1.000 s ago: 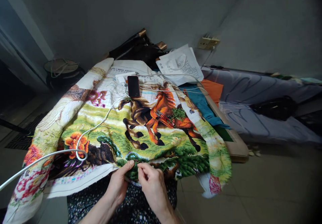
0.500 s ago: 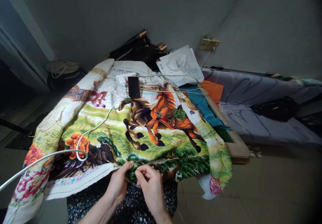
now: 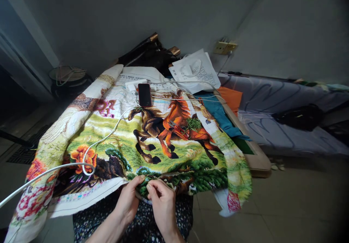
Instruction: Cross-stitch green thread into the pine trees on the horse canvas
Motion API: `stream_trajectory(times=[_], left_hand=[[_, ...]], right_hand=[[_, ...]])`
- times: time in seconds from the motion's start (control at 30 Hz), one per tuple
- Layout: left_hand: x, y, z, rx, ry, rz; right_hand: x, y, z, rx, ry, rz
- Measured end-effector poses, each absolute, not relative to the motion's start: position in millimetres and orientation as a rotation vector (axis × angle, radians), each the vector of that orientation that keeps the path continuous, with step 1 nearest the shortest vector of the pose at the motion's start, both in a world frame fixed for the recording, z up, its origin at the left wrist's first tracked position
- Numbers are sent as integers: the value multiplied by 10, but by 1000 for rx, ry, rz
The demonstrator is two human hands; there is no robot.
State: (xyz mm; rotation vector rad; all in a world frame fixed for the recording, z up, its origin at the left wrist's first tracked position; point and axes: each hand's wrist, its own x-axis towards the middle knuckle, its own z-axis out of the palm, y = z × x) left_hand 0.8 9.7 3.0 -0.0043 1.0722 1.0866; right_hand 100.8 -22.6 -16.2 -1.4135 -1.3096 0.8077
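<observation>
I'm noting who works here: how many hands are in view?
2: the left hand gripping the near edge of the embroidery, the right hand close beside it, pinched.

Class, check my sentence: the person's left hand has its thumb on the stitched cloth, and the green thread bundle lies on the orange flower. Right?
Not quite: the head view shows the green thread bundle lying on the orange horse. The left hand does have its thumb on the stitched cloth.
</observation>
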Motion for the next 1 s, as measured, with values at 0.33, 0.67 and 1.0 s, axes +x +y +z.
stream_trajectory(times=[0.33, 0.67, 1.0], left_hand=[[27, 93, 51, -11, 1079, 1098], [9, 31, -95, 66, 1049, 1133], [14, 37, -23, 20, 1013, 1103]], right_hand=[[982, -197, -115, -1462, -1292, 794], [997, -173, -108, -1477, -1056, 1138], [1210, 86, 197, -1556, -1757, 584]])
